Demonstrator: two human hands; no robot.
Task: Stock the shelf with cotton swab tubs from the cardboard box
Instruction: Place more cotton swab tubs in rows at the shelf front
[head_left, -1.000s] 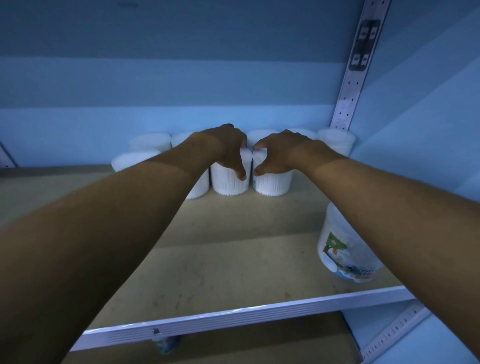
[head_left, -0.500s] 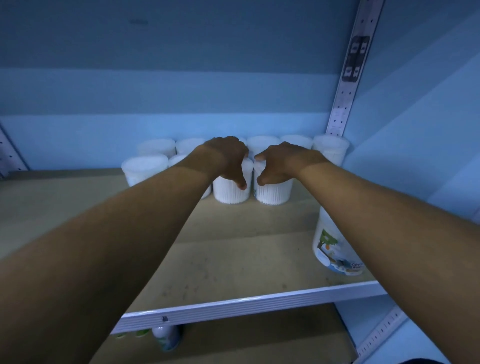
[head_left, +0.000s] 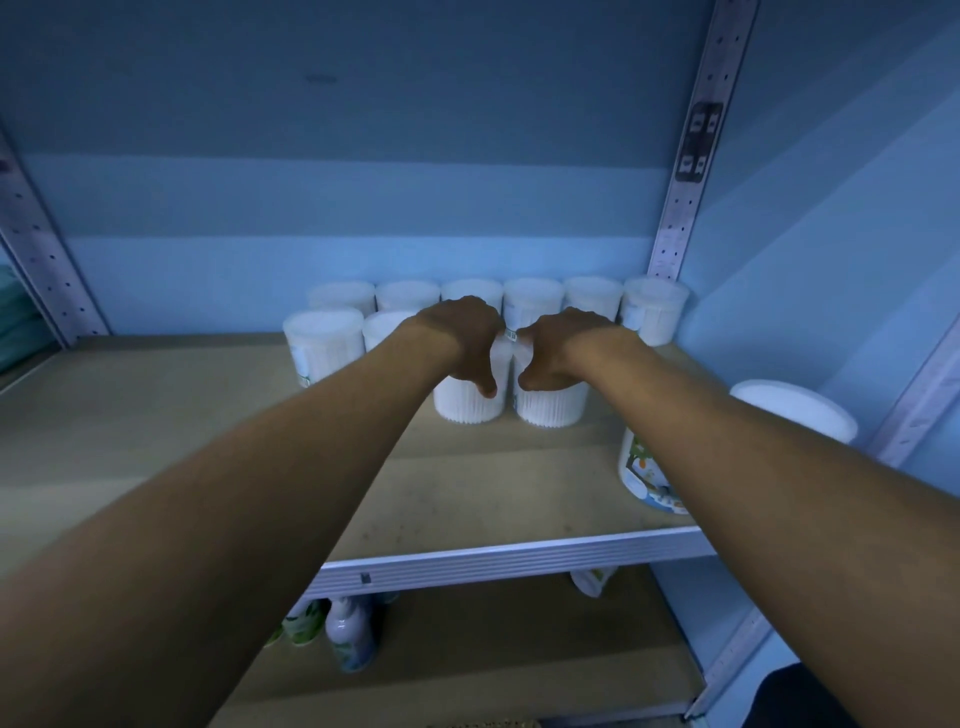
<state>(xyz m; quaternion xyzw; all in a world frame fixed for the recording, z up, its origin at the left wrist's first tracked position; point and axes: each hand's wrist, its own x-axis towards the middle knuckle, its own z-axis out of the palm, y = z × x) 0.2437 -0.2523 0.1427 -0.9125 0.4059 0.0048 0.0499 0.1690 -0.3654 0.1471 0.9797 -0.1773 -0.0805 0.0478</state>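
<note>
Two tubs (head_left: 506, 400) side by side before back row (head_left: 498, 299), on shelf (head_left: 467, 493)

Both arms outstretched, left hand (head_left: 462, 340) and right hand (head_left: 558, 348) curled, palms down.

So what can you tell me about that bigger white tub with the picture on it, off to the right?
The bigger tub stands upright near the front right of the wooden shelf, apart from the small swab tubs. It looks like white plastic, wider than they are, with a flat white lid and a colourful label showing green and orange shapes; the print is too small to read. The right forearm crosses in front and hides its middle. Neither hand touches it.
</note>
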